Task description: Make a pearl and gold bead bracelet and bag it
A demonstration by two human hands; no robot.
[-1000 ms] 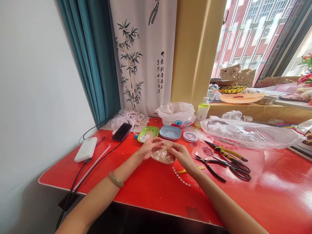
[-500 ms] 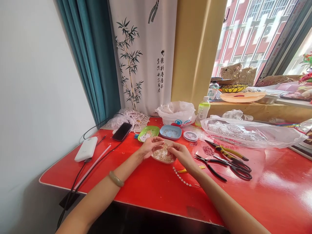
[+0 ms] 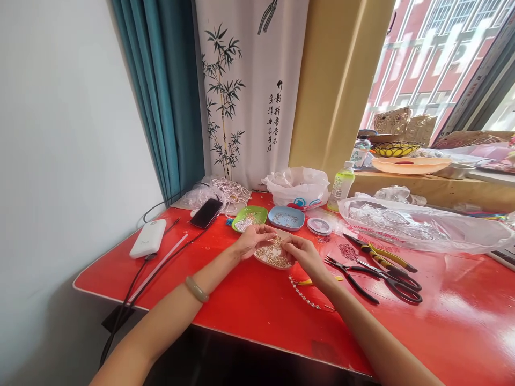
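Both hands hover over a pale dish (image 3: 263,261) of small gold beads (image 3: 274,253). My left hand (image 3: 254,241) is at its left side, thumb and forefinger pinched together; whatever lies between them is too small to make out. At the dish's right edge, my right hand (image 3: 301,254) is also pinched, its fingertips close to the beads, and what it holds cannot be seen clearly. A strand of pearl-like beads (image 3: 301,296) rests on the red table beneath my right wrist, beside a yellow-handled tool (image 3: 306,281) partly covered by the forearm.
Behind the dish stand a green dish (image 3: 237,224) and a blue dish (image 3: 298,225), both with beads. To the right lie pliers (image 3: 354,279), scissors (image 3: 402,287) and yellow-handled pliers (image 3: 386,257). A phone (image 3: 206,213) and a white power bank (image 3: 148,239) with cables lie left.
The whole view has shifted slightly, so things appear a little further right. Both hands keep their pinched pose over the bead dish.
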